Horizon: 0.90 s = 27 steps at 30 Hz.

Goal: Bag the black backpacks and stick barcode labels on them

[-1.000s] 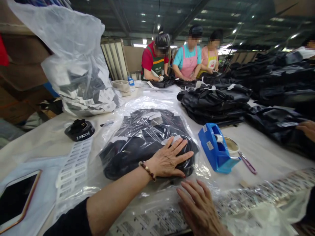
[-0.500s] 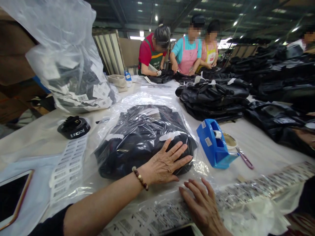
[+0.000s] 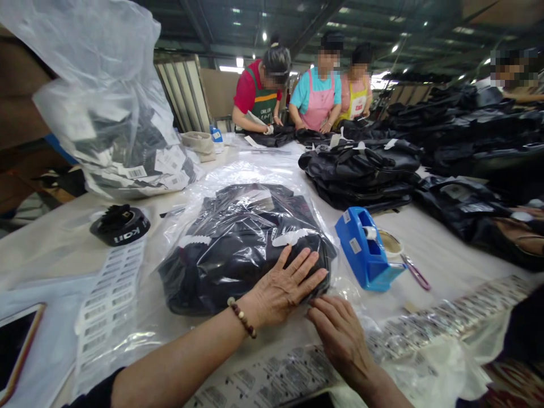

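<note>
A black handbag (image 3: pixel 238 272) lies inside a clear plastic bag (image 3: pixel 229 173) on the table in front of me. My left hand (image 3: pixel 284 289) rests flat on its lower right part, fingers spread over the film. Close beside it, my right hand (image 3: pixel 340 334) has its fingers drawn together and curled at the near right edge of the plastic; the fingertips are partly hidden. White padded pieces (image 3: pixel 291 237) show through the film on the handbag.
A blue tape dispenser (image 3: pixel 368 249) stands to the right, with small scissors (image 3: pixel 415 272) beyond it. Stacked black bags (image 3: pixel 361 170) lie behind. At left are a black ribbon roll (image 3: pixel 119 225), barcode stickers (image 3: pixel 111 294), a phone (image 3: pixel 17 345) and a sack of tags (image 3: pixel 123 141). Co-workers (image 3: pixel 317 96) stand opposite.
My right hand has moved up toward my left hand, and its spread fingers have closed together at the plastic. My left hand stays on the handbag. The view has shifted slightly.
</note>
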Available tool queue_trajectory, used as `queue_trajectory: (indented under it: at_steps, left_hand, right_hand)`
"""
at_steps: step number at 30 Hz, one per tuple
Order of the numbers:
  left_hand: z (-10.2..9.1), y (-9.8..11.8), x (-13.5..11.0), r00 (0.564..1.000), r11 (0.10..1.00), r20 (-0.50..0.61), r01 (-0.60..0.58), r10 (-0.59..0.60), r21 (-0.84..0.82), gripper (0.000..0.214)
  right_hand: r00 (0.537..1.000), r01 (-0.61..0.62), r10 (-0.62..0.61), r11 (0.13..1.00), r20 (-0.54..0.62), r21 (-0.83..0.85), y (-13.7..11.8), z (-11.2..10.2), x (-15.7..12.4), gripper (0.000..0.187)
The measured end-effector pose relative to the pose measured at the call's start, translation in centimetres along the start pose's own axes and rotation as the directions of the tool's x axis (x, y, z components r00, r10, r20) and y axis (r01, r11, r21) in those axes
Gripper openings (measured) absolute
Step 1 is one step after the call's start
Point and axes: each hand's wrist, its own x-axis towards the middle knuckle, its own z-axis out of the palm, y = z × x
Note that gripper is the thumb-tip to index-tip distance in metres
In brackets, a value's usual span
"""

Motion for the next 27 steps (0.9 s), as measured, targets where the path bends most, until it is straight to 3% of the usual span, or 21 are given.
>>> queue_trajectory:
  at_steps: [5, 9, 11, 14, 16, 18, 22, 27]
  left_hand:
    - [0.2, -0.6, 0.0, 0.998, 0.99, 0.06, -0.007, 0.016, -0.138, 0.088]
    - [-1.2, -1.5, 0.4, 0.991, 0.967, 0.133, 0.003, 0.032, -0.255, 0.086]
    - [-2.4, -1.7, 0.4, 0.987, 0.94, 0.156, 0.018, 0.038, -0.34, 0.078]
    - [-3.9, -1.3, -0.4, 0.995, 0.901, 0.096, 0.069, -0.03, -0.428, 0.046]
    - [-4.0, -0.4, -1.3, 0.992, 0.91, 0.036, 0.127, -0.122, -0.395, 0.029]
    - [-3.4, 0.5, -2.3, 0.981, 0.939, 0.012, 0.187, -0.192, -0.29, 0.033]
    - [-1.5, 1.1, -3.2, 0.966, 0.958, -0.028, 0.249, -0.255, -0.139, 0.008]
    - [-0.9, 0.6, -2.7, 0.943, 0.933, -0.052, 0.317, -0.33, -0.169, 0.016]
  right_hand:
    - [0.998, -0.058, 0.056, 0.997, 0.029, 0.042, 0.3, 0.2, 1.0, 0.024]
    - [0.996, -0.092, 0.091, 0.994, 0.025, 0.057, 0.3, 0.3, 1.4, 0.021]
    - [0.994, -0.109, 0.108, 0.993, 0.023, 0.047, 0.4, 0.4, 1.6, 0.019]
    - [0.991, -0.132, 0.132, 0.991, 0.026, 0.023, 0.5, 0.7, 1.7, 0.018]
    - [0.989, -0.149, 0.149, 0.989, 0.023, 0.008, 0.5, 0.9, 1.8, 0.019]
    - [0.986, -0.166, 0.166, 0.986, 0.02, -0.002, 0.4, 1.0, 1.8, 0.019]
    - [0.981, -0.195, 0.195, 0.981, 0.013, -0.02, 0.5, 0.9, 2.0, 0.021]
    - [0.972, -0.233, 0.232, 0.967, -0.02, -0.104, 2.0, -0.2, 2.1, 0.029]
